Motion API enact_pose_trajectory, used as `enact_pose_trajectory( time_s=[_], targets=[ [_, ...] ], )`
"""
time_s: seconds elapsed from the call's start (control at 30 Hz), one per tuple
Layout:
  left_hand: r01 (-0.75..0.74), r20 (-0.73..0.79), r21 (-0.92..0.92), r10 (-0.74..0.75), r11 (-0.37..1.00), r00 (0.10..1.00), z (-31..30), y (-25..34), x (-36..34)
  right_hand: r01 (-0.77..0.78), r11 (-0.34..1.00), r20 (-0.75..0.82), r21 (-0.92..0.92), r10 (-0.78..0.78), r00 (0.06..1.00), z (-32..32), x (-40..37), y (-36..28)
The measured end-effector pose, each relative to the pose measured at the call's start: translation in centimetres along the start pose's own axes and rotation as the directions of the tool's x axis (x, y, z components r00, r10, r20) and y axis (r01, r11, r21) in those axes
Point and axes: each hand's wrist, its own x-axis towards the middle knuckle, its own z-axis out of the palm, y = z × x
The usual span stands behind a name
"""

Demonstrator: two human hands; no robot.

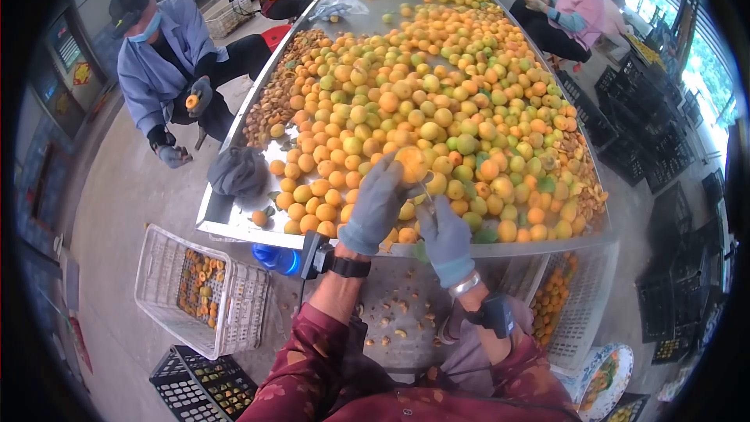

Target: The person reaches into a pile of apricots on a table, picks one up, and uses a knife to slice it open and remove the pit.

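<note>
Over the near edge of a metal table (500, 249), my left hand (375, 203), in a grey glove, is closed on an orange fruit (411, 164) held up at its fingertips. Just right of it, my gloved right hand (445, 238) is closed around a thin tool (427, 187) whose tip is near the fruit. The exact shape of the tool is too small to tell. A large heap of orange and yellow-green fruits (406, 101) spreads over the table beyond both hands.
A grey cloth (237, 172) lies at the table's left corner. White crates (242, 309) with fruit stand below, left and right. A co-worker (176, 62) sits at the left; others sit farther back. Black crates (648, 141) stand at the right.
</note>
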Motion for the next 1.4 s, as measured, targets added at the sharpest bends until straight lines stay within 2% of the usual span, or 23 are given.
enact_pose_trajectory(
  time_s=[0.1,0.23,0.3,0.33,0.37,0.4,0.47,0.57,0.6,0.63,0.67,0.73,0.77,0.8,0.87,0.93,1.0,1.13,1.2,1.23,1.3,1.33,1.4],
  targets=[
    [-0.011,-0.030,0.021,0.012,1.000,0.999,0.1,0.1,0.2,-0.035,0.995,0.007,0.093,0.034,0.999,0.1,-0.1,0.0],
    [-0.114,-0.063,0.040,0.116,0.993,0.991,-0.8,0.3,0.8,-0.033,0.997,-0.027,0.076,0.035,0.999,0.0,-0.6,0.1],
    [-0.132,-0.054,0.058,0.135,0.990,0.989,-1.5,0.5,0.7,-0.111,0.918,-0.207,0.380,0.201,0.957,0.2,-0.2,0.7],
    [-0.130,-0.056,0.058,0.133,0.990,0.990,-1.4,0.8,0.6,-0.113,0.918,-0.206,0.381,0.203,0.957,-0.5,0.4,0.9],
    [-0.089,0.029,0.127,0.086,0.988,0.996,-1.0,1.0,0.3,-0.280,0.735,-0.023,0.617,0.372,0.928,-1.5,1.2,1.0],
    [-0.052,0.114,0.196,0.030,0.979,0.993,-0.3,1.3,-0.1,-0.432,0.469,0.192,0.770,0.475,0.859,-2.4,1.9,0.8],
    [-0.009,0.125,0.355,-0.038,0.935,0.991,1.2,1.5,-0.6,-0.432,0.437,0.180,0.789,0.508,0.843,-2.6,2.5,0.2],
    [0.032,0.151,0.357,-0.091,0.934,0.984,1.4,0.2,-0.5,-0.551,0.331,0.365,0.766,0.481,0.797,-2.7,2.4,0.7],
    [-0.246,0.226,0.643,0.128,0.726,0.966,1.2,0.0,-0.2,-0.550,0.329,0.360,0.767,0.489,0.794,-2.7,2.3,0.7],
    [-0.459,0.366,0.810,0.296,0.366,0.882,1.2,-0.3,-0.1,-0.594,0.337,0.420,0.731,0.464,0.780,-2.8,2.1,0.7],
    [-0.458,0.368,0.808,0.289,0.370,0.884,1.4,-0.5,-0.3,-0.634,0.348,0.479,0.691,0.436,0.762,-2.8,2.1,0.7],
    [-0.331,0.266,0.876,0.220,0.350,0.939,2.4,-0.1,-0.9,-0.670,0.358,0.536,0.650,0.409,0.739,-3.1,2.2,0.8],
    [-0.368,0.303,0.892,0.257,0.263,0.918,2.3,-0.5,-0.8,-0.662,0.325,0.552,0.676,0.371,0.747,-3.2,2.3,0.9],
    [-0.369,0.305,0.891,0.254,0.263,0.918,2.5,-0.5,-0.7,-0.653,0.292,0.566,0.699,0.331,0.755,-3.3,2.4,1.0],
    [-0.475,0.446,0.880,0.336,0.004,0.830,3.0,-0.2,-0.8,-0.639,0.337,0.543,0.692,0.340,0.768,-3.6,2.7,1.1],
    [-0.442,0.410,0.896,0.292,0.050,0.864,3.0,-0.3,-0.8,-0.623,0.385,0.518,0.681,0.348,0.781,-4.1,2.6,1.1],
    [-0.349,0.342,0.937,0.218,-0.004,0.914,3.1,-0.4,-1.2,-0.622,0.346,0.542,0.702,0.307,0.783,-4.1,2.5,0.7],
    [-0.349,0.343,0.937,0.209,-0.011,0.916,3.3,-0.7,-1.5,-0.655,0.237,0.594,0.718,0.283,0.753,-3.7,2.1,0.2],
    [-0.317,0.282,0.941,0.241,0.120,0.928,3.7,-0.9,-1.6,-0.675,0.085,0.628,0.733,0.296,0.720,-2.9,1.8,0.6],
    [-0.317,0.283,0.941,0.239,0.120,0.929,3.8,-1.3,-1.6,-0.675,0.083,0.628,0.734,0.297,0.719,-2.7,1.6,0.9],
    [-0.330,0.226,0.901,0.345,0.280,0.911,3.8,-2.2,-1.4,-0.664,-0.036,0.641,0.747,0.306,0.704,-2.2,1.1,1.2],
    [-0.330,0.226,0.901,0.345,0.281,0.911,3.8,-2.5,-1.2,-0.665,-0.036,0.641,0.746,0.306,0.704,-2.2,1.0,1.0],
    [-0.398,0.256,0.865,0.413,0.306,0.874,3.9,-2.9,-0.9,-0.625,0.157,0.497,0.764,0.475,0.727,-2.1,0.6,0.3]
  ],
)
